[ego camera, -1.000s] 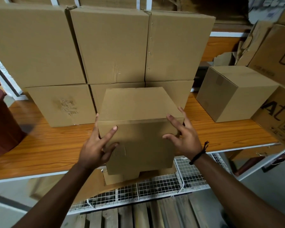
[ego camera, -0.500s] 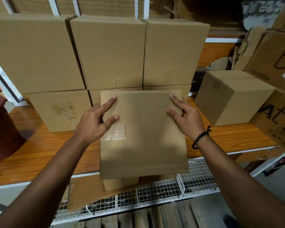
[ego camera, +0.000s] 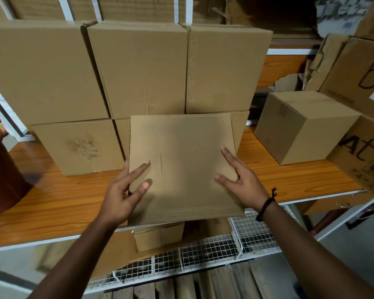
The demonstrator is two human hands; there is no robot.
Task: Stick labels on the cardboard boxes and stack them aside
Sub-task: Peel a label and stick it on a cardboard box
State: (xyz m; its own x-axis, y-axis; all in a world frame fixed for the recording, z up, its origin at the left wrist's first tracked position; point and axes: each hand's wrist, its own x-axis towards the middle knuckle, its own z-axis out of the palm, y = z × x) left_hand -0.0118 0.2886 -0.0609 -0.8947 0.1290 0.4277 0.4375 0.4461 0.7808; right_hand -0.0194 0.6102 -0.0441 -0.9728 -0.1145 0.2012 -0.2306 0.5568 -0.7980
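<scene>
The outer fingers of my left hand [ego camera: 125,190] go round the left edge of the box [ego camera: 181,165] and out of sight. Those of my right hand [ego camera: 242,184] vanish past its right edge. The box covers most of the lower middle carton [ego camera: 121,134] behind it. A faint upright line [ego camera: 160,162] marks the box's face; label edge or crease, I cannot tell. The scribble [ego camera: 85,147] on the lower left carton [ego camera: 52,143] is too smeared to read. The maroon bin [ego camera: 2,169] is cut by the left border, the printed carton [ego camera: 363,152] by the right, its small print illegible. Under the shelf [ego camera: 52,201] another carton [ego camera: 158,236] shows only partly.
</scene>
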